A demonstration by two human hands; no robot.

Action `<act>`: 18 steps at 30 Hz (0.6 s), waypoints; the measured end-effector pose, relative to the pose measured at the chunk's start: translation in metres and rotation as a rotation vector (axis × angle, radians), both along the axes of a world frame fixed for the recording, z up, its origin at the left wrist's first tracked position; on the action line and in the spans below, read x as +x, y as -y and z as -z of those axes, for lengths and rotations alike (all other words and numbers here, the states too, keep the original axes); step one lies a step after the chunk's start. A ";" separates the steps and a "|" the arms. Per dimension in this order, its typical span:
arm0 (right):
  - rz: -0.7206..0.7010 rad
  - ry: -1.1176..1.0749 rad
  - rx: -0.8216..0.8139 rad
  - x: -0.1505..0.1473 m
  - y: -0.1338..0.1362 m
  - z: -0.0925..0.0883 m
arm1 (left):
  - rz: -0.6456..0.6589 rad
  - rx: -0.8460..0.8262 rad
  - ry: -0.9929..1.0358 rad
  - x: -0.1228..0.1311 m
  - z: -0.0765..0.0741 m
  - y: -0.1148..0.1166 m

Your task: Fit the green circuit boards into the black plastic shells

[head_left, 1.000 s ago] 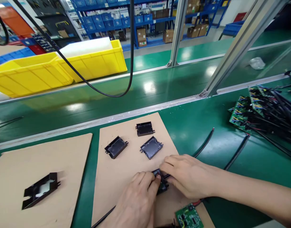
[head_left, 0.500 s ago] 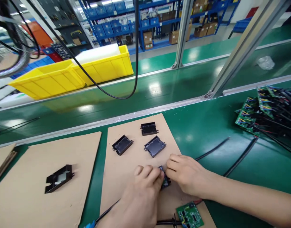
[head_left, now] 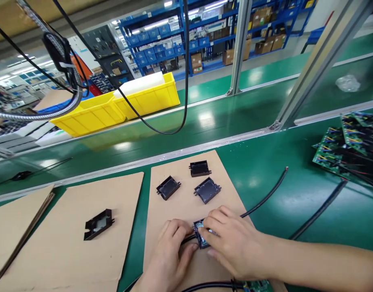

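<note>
A small black plastic case (head_left: 200, 242) with a green circuit board (head_left: 201, 229) inside lies on the cardboard sheet. My right hand (head_left: 232, 239) covers most of it, fingers bent over the board and thumb at the near edge. At the case's left side, my left hand (head_left: 171, 253) has fingers and thumb closed around a black cable (head_left: 188, 239). From beneath my right hand another black cable (head_left: 265, 200) runs out to the right. Below, partly hidden by my right forearm, is a second circuit board (head_left: 259, 286) with its cable (head_left: 209, 285).
Three open black cases (head_left: 207, 190) lie farther up the cardboard (head_left: 162, 211). Another case (head_left: 98, 225) sits on the left cardboard sheet (head_left: 125, 227). Wired circuit boards (head_left: 332, 148) are piled at right. Yellow bins (head_left: 150, 99) stand beyond the metal rail (head_left: 186, 148); a black cable (head_left: 185, 101) hangs ahead.
My left hand has shifted from the case to its left side, onto the cable. My right hand has moved over the board. The case has turned, and the whole view has shifted.
</note>
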State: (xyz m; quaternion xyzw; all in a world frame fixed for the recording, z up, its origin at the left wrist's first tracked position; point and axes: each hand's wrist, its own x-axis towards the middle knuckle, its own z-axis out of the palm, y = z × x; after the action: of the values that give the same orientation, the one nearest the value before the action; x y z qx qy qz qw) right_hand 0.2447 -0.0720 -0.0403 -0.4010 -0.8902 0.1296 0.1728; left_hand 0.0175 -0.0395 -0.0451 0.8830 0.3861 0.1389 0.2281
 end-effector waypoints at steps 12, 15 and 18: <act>0.041 -0.008 -0.044 0.018 -0.006 -0.002 | 0.023 0.242 0.009 0.001 0.006 0.002; 0.141 0.016 -0.043 0.051 -0.016 -0.004 | 0.009 0.369 0.027 -0.005 -0.016 -0.013; 0.261 0.149 0.014 0.089 -0.060 -0.023 | -0.093 0.497 -0.031 -0.004 -0.050 -0.062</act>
State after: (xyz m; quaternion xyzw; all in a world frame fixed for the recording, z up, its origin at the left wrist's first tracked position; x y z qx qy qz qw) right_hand 0.3334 -0.0121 -0.0177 -0.5207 -0.8418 0.0695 0.1243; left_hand 0.0135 0.0224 0.0050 0.8951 0.3839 0.2265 -0.0084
